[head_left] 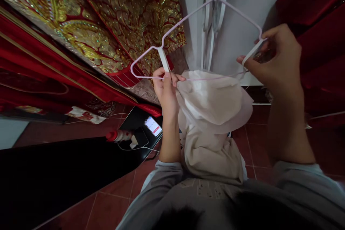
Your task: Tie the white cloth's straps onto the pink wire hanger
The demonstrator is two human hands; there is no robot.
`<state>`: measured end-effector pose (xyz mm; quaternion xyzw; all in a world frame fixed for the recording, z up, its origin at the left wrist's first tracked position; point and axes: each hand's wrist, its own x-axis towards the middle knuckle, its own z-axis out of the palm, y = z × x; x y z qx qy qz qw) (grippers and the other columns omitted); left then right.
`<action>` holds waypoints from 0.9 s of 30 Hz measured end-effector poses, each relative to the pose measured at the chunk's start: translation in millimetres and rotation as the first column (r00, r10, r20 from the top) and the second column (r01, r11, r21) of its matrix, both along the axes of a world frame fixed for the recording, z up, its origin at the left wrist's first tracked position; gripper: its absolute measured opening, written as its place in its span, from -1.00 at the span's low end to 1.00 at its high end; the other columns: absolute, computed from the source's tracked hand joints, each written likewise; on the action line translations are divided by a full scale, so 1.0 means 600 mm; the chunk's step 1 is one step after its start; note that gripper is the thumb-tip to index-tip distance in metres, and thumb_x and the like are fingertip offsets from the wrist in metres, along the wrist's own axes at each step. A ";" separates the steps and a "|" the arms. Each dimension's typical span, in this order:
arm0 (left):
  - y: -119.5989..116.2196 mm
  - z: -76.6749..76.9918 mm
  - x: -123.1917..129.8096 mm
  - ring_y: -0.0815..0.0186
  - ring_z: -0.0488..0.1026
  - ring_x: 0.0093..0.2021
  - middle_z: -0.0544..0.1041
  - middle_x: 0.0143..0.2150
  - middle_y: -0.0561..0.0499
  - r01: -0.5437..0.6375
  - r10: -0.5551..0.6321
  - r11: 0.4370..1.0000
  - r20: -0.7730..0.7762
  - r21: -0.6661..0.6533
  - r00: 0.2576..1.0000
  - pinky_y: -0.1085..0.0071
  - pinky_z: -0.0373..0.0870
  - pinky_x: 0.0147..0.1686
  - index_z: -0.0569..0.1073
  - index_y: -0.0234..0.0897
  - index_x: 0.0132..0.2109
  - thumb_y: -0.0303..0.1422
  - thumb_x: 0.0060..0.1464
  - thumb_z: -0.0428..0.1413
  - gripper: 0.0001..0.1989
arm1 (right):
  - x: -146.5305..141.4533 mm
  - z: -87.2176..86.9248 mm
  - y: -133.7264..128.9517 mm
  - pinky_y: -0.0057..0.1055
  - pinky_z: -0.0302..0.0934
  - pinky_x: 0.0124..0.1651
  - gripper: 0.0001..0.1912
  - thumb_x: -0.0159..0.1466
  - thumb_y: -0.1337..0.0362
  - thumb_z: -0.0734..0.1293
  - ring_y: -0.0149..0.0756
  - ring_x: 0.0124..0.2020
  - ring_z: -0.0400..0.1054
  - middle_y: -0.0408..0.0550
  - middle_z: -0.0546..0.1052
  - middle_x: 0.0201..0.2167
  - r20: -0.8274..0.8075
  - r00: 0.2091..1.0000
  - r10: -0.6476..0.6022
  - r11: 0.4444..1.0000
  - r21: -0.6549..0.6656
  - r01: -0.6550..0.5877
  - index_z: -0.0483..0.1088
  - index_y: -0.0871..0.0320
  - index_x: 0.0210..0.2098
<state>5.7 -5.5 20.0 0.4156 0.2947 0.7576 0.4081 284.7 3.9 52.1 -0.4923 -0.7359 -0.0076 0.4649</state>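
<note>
A thin pale-pink hanger (pixel 188 15) is held up in front of me, its hook running out of the top of the view. From its left notch a white strap (pixel 162 59) runs down to my left hand (pixel 168 90), whose fingers are closed on the strap beside the lower bar. My right hand (pixel 280 55) pinches another white strap (pixel 252 53) at the right notch, between thumb and fingers. A white, sheer-layered garment (pixel 212 97) hangs below and around the lower bar. How the straps join the garment is partly hidden by my left hand.
Red and gold sequined garments (pixel 107 18) hang at the left, with dark red cloth (pixel 318 25) at the right. White hangers (pixel 208 25) dangle behind the pink one. On a black tabletop (pixel 81 165) lie a lit phone (pixel 153 126), a red-capped bottle (pixel 118 136) and a cable.
</note>
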 end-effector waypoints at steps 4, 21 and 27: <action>0.000 -0.005 -0.005 0.29 0.49 -0.39 0.23 -0.51 0.17 0.055 -0.055 0.998 0.023 -0.029 0.998 0.29 0.49 -0.12 0.37 -0.11 -0.16 -0.20 0.29 0.26 -0.79 | -0.047 0.011 -0.012 0.22 0.42 0.13 -0.64 0.33 0.11 0.47 0.14 0.05 0.46 0.04 0.50 0.00 -0.018 0.986 -0.163 0.972 0.171 0.164 0.45 -0.14 0.10; -0.037 -0.018 -0.016 0.20 0.65 -0.02 0.71 -0.14 -0.07 -0.026 0.005 0.996 -0.226 -0.091 0.974 0.24 0.48 0.15 0.55 -0.19 -0.10 -0.17 0.25 0.32 -0.78 | -0.117 -0.097 -0.045 0.05 0.25 0.18 -0.77 0.36 0.22 0.37 -0.10 -0.12 0.46 -0.11 0.58 -0.23 -0.016 0.999 0.046 0.994 0.098 -0.044 0.51 -0.06 0.01; -0.060 0.005 -0.040 0.34 0.52 -0.52 0.49 -0.55 0.10 -0.233 0.225 0.972 -0.195 -0.020 0.955 0.34 0.55 -0.28 0.50 -0.22 -0.40 -0.28 0.30 0.20 -0.73 | -0.120 -0.100 -0.049 0.01 0.29 0.12 -0.81 0.37 0.25 0.33 -0.15 -0.18 0.45 -0.13 0.58 -0.29 -0.056 0.997 0.044 0.990 0.135 -0.036 0.52 -0.05 -0.05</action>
